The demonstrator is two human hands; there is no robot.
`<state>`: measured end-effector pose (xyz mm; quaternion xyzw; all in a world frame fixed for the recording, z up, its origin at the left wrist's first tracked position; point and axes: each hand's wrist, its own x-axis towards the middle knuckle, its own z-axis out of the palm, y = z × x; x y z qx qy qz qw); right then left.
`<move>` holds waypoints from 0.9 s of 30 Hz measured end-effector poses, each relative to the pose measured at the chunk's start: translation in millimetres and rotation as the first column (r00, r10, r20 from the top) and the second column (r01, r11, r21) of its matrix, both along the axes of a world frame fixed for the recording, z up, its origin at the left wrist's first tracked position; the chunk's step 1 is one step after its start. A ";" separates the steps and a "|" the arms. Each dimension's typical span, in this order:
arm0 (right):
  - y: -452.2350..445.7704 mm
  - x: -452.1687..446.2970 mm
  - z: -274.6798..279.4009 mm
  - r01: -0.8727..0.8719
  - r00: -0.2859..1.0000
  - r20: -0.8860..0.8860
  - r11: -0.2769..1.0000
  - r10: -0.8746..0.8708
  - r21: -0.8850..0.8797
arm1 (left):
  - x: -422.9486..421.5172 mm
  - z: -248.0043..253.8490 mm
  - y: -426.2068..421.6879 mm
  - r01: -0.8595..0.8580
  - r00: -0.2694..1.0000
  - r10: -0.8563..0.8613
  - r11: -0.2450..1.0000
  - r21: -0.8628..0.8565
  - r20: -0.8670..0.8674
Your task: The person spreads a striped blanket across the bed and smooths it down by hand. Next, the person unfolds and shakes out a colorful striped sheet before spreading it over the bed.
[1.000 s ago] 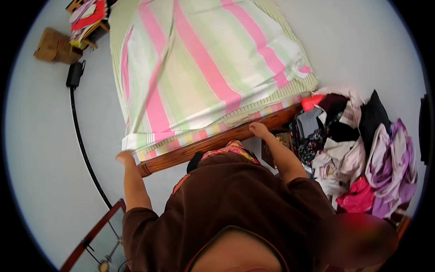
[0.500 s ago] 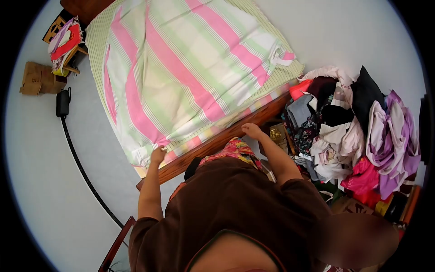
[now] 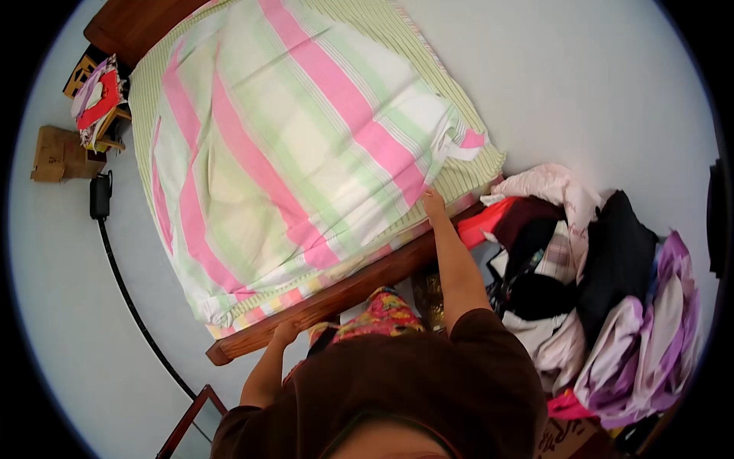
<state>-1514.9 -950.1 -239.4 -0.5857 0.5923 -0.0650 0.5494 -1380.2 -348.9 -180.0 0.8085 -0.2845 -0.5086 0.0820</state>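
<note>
A white, green and pink striped sheet [image 3: 306, 130] lies wrinkled over a bed, on top of a green striped cover [image 3: 466, 122]. My right hand [image 3: 433, 203] is at the sheet's lower right edge, fingers closed; whether cloth is between them is too small to tell. My left hand [image 3: 287, 330] is low beside the wooden bed rail [image 3: 329, 300], near its left part. Its fingers are too small to make out. The sheet's right corner is bunched near the bed's edge.
Clothes [image 3: 550, 268] are heaped at the right, with a black pillow-like item [image 3: 618, 252] among them. At the left are a cardboard box [image 3: 61, 155], a chair with cloths [image 3: 99, 99], a black device [image 3: 100, 196] with a cable, and a dark red frame [image 3: 183, 421].
My right hand has moved from the rail up and right to the sheet's edge. My left hand has left the sheet's lower edge and dropped to the rail. The view has shifted.
</note>
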 end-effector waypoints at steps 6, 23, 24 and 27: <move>-77.7 19.3 -10.6 0.145 0.987 -0.079 0.989 -0.141 0.040 | -18.5 -9.7 -127.0 -0.298 0.947 0.289 0.954 -0.042 -0.140; -90.7 79.9 -121.3 0.149 0.841 0.416 0.889 -0.345 0.434 | -9.9 -16.3 -252.3 -0.325 0.946 0.325 0.941 -0.095 -0.019; -70.0 93.1 -87.9 0.129 0.801 0.438 0.831 -0.409 0.541 | -3.3 -9.2 -270.0 -0.344 0.937 0.349 0.925 -0.162 0.003; 8.9 116.4 -13.0 -0.064 0.673 0.537 0.683 -0.509 0.728 | 8.5 -1.0 -317.3 -0.280 0.919 0.360 0.884 -0.375 0.161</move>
